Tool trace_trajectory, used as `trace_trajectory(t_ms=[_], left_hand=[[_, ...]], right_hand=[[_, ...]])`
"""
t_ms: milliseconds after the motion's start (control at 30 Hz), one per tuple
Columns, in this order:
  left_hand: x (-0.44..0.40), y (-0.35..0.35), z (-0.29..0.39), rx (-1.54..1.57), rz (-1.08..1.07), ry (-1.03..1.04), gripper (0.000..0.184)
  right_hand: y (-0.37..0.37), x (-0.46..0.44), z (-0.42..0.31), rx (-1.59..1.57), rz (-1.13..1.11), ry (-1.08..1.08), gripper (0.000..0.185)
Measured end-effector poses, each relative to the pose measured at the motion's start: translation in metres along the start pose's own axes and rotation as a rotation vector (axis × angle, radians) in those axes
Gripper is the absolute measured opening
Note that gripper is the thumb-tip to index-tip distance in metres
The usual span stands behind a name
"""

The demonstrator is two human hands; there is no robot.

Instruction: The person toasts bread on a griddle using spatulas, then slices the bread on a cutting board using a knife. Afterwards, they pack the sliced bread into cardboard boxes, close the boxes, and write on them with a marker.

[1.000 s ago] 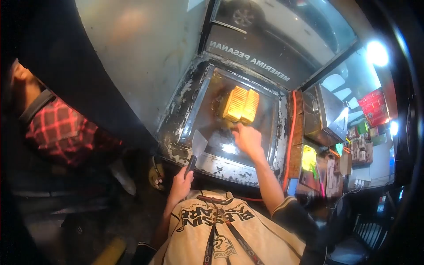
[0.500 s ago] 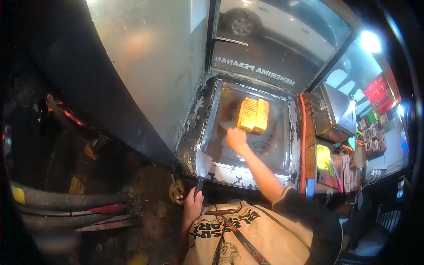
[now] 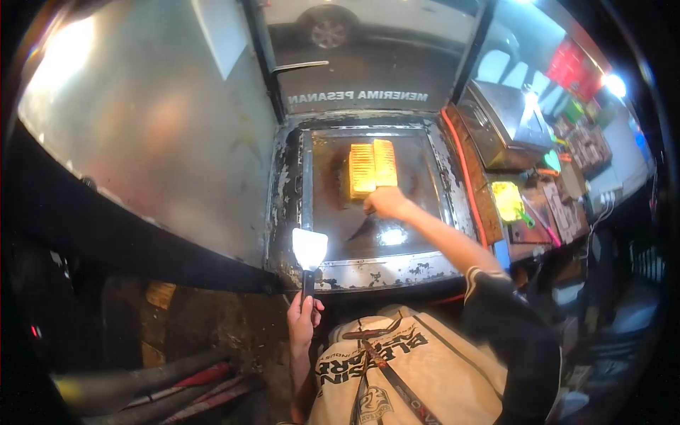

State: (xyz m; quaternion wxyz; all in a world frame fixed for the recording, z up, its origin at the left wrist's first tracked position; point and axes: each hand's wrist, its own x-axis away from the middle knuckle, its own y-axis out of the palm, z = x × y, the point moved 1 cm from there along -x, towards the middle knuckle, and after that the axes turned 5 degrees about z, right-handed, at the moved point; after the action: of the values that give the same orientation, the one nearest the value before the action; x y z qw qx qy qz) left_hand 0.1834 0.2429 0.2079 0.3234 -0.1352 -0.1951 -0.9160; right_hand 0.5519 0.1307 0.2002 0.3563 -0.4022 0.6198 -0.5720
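Observation:
Two blocks of ridged, toasted bread (image 3: pixel 372 167) lie side by side on the dark flat griddle (image 3: pixel 418 212). My right hand (image 3: pixel 386 203) is closed at their near edge, over the griddle; what its fingers hold, if anything, is too small to make out. Beyond the griddle's near left corner, my left hand (image 3: pixel 303 317) is wrapped round the black handle of a metal spatula (image 3: pixel 309 248). The spatula's broad blade points upward and reflects bright light.
An orange hose (image 3: pixel 464 177) runs along the griddle's right side. Further right are a metal box (image 3: pixel 506 127), a tub of yellow spread (image 3: pixel 508 201) and a pink-handled tool (image 3: pixel 550 232). Glass panels stand behind and to the left.
The view has turned, and the person at the left has gone out of view. My right hand has moved from left of the bread's near edge to just below it. My left hand still holds the spatula.

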Motion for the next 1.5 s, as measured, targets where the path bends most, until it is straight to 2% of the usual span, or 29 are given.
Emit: trace_trajectory(t_ms=[67,167,233,333,433,467,533,567,733,800,867,900,1000,1033,1067,1133,1167,1233,1267,1367,1400,1467,1500], left_hand=[[0.001,0.007,-0.002,0.085,0.010,0.032,0.024],[-0.001,0.011,-0.014,0.183,0.030,0.025,0.023],[-0.001,0.015,-0.020,0.189,0.064,0.020,0.022],[-0.007,0.018,-0.028,0.183,0.097,-0.003,0.021],[-0.018,0.025,-0.030,0.194,0.126,-0.031,0.018],[-0.025,0.028,-0.033,0.188,0.136,-0.038,0.017],[-0.035,0.035,-0.031,0.189,0.155,-0.087,0.016],[-0.041,0.039,-0.030,0.193,0.174,-0.105,0.016],[-0.082,0.051,-0.020,-0.068,0.186,-0.141,0.015],[-0.103,0.065,-0.014,-0.208,0.202,-0.138,0.015],[-0.141,0.069,-0.014,-0.263,0.131,-0.087,0.015],[-0.164,0.065,-0.016,-0.348,0.089,-0.078,0.014],[-0.222,0.094,0.001,-0.531,0.110,-0.007,0.016],[-0.239,0.101,0.009,-0.781,0.094,0.112,0.019],[-0.256,0.104,0.013,-0.886,0.075,0.155,0.020],[-0.292,0.106,0.018,-1.094,0.040,0.242,0.023],[-0.304,0.107,0.019,-1.223,0.022,0.324,0.027],[-0.312,0.101,0.015,-1.343,0.010,0.636,0.024],[-0.307,0.107,0.016,-1.393,0.004,0.792,0.022],[-0.253,0.135,0.019,-1.332,-0.124,0.454,0.025],[-0.246,0.131,0.004,-1.286,-0.136,0.485,0.022],[-0.212,0.144,0.002,-1.007,-0.117,0.127,0.019],[-0.210,0.138,0.000,-0.948,-0.079,0.042,0.018]], right_hand=[[-0.032,0.029,0.014,0.093,-0.076,0.175,0.009],[-0.036,0.080,0.046,0.307,0.028,0.194,0.008],[-0.040,0.117,0.048,0.201,-0.077,0.323,0.014],[-0.046,0.159,0.021,0.076,-0.107,0.537,0.021],[-0.031,0.161,-0.008,0.000,0.018,0.622,0.023],[-0.016,0.155,-0.009,-0.055,0.042,0.639,0.024],[0.023,0.142,0.005,-0.130,0.245,0.673,0.026],[0.023,0.142,0.009,-0.131,0.256,0.702,0.025],[-0.007,0.145,0.047,-0.159,0.300,0.739,0.029],[-0.016,0.154,0.068,-0.311,0.321,0.831,0.025],[-0.011,0.158,0.085,-0.495,0.398,0.925,0.025],[-0.002,0.153,0.092,-0.557,0.446,0.948,0.031],[0.052,0.117,0.097,-0.963,0.646,0.963,0.035],[0.049,0.111,0.082,-1.142,0.598,0.962,0.034],[0.047,0.107,0.063,-1.320,0.548,0.952,0.034],[0.069,0.103,0.039,-1.156,0.648,0.907,0.033],[0.059,0.111,0.037,-1.206,0.600,0.883,0.033],[0.042,0.139,0.038,-1.299,0.494,0.831,0.033],[0.041,0.146,0.046,-1.269,0.540,0.845,0.033],[0.038,0.156,0.070,-1.188,0.684,0.939,0.031],[0.039,0.154,0.077,-1.192,0.690,0.941,0.031],[0.048,0.151,0.084,-1.199,0.700,0.952,0.031],[0.055,0.150,0.078,-1.116,0.724,0.889,0.032]])
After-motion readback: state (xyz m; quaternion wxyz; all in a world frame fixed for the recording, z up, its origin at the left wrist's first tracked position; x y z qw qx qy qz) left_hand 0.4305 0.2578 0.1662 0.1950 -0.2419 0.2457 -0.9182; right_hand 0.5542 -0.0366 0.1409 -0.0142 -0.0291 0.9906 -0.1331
